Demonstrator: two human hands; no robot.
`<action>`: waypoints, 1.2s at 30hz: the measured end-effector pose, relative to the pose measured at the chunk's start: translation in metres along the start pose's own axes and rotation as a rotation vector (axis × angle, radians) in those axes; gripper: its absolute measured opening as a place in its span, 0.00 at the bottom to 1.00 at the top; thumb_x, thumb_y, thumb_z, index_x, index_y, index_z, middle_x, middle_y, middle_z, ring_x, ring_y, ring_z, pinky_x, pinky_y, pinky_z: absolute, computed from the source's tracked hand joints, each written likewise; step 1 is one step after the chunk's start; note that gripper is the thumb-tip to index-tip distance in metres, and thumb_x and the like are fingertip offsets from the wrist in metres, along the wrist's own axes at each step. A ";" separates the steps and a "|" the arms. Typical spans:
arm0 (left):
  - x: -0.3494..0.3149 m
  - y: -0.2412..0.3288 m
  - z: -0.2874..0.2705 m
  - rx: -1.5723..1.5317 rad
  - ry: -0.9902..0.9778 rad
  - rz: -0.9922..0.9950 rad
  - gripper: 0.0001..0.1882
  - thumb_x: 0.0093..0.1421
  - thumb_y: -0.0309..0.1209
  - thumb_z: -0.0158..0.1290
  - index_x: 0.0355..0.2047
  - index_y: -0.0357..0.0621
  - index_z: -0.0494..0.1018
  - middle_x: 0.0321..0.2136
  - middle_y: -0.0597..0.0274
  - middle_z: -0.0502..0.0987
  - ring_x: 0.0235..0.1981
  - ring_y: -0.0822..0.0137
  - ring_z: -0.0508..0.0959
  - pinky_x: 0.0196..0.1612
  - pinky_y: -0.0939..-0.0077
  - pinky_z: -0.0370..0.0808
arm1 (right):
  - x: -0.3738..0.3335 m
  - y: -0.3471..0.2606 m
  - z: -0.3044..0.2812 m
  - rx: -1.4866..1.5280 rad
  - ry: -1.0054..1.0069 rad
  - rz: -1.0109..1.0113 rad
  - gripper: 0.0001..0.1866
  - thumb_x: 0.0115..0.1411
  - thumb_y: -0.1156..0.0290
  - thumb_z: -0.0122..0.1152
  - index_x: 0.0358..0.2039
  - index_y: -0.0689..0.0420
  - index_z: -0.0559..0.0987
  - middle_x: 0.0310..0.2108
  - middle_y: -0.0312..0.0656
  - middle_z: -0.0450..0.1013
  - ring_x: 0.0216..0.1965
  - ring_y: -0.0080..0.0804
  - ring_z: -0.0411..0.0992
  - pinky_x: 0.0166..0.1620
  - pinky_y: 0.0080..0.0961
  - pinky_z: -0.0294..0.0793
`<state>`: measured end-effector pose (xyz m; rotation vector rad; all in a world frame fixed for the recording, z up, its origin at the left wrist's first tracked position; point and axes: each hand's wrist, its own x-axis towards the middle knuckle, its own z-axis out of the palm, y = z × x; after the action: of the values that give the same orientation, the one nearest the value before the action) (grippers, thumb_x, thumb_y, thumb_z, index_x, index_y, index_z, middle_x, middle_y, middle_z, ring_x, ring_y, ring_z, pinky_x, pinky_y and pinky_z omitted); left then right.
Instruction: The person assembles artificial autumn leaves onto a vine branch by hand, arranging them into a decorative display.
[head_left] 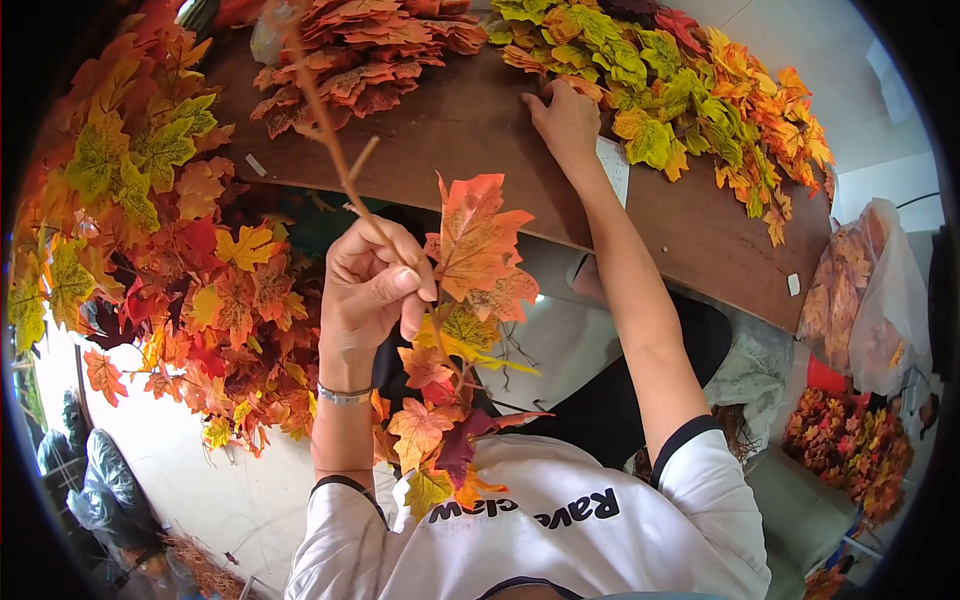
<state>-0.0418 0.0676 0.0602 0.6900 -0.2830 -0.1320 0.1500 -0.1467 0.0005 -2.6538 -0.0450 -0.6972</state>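
My left hand (pixel 375 270) is closed around the thin brown stem of an artificial maple branch (pixel 318 110). The bare end of the stem rises toward the top left. Below my fist hang its orange, yellow and dark purple leaves (pixel 420 432), in front of my shirt. A large orange-red leaf (pixel 475 235) stands out beside the fist. My right hand (pixel 566 122) stretches over the brown table, its fingers closed at the edge of an orange artificial maple leaf (pixel 582 88). That leaf lies at the near edge of a pile of yellow-green leaves (pixel 650 95); my fingertips are partly hidden.
The brown table (pixel 450 130) also bears a stack of orange-red leaves (pixel 355 60), orange-yellow leaves (pixel 765 100) and a paper slip (pixel 613 168). Finished-looking leafy branches (pixel 215 270) crowd the left. At right stand a clear bag of leaves (pixel 860 290) and a reddish leaf heap (pixel 850 445).
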 end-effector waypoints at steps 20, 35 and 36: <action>-0.005 -0.004 -0.005 0.049 0.032 -0.035 0.05 0.53 0.21 0.50 0.30 0.33 0.67 0.22 0.52 0.74 0.13 0.73 0.72 0.15 0.87 0.69 | 0.010 -0.004 -0.002 0.004 0.039 -0.032 0.10 0.48 0.65 0.55 0.24 0.59 0.73 0.22 0.51 0.72 0.27 0.50 0.71 0.32 0.43 0.69; -0.006 -0.003 -0.003 0.163 0.127 -0.033 0.03 0.53 0.21 0.50 0.29 0.35 0.68 0.23 0.56 0.75 0.17 0.76 0.73 0.19 0.88 0.69 | 0.031 0.001 -0.148 0.283 -0.855 0.074 0.08 0.51 0.72 0.57 0.25 0.65 0.73 0.16 0.40 0.70 0.18 0.23 0.71 0.21 0.16 0.71; -0.005 -0.003 -0.002 0.192 0.135 -0.042 0.02 0.53 0.21 0.50 0.28 0.36 0.68 0.23 0.56 0.75 0.18 0.76 0.73 0.19 0.88 0.69 | 0.017 -0.003 -0.155 0.562 -0.749 0.093 0.08 0.51 0.72 0.57 0.28 0.64 0.73 0.19 0.41 0.71 0.19 0.24 0.71 0.22 0.16 0.71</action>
<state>-0.0460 0.0672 0.0556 0.8921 -0.1525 -0.0978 0.0921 -0.2043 0.1333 -2.1930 -0.2749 0.3316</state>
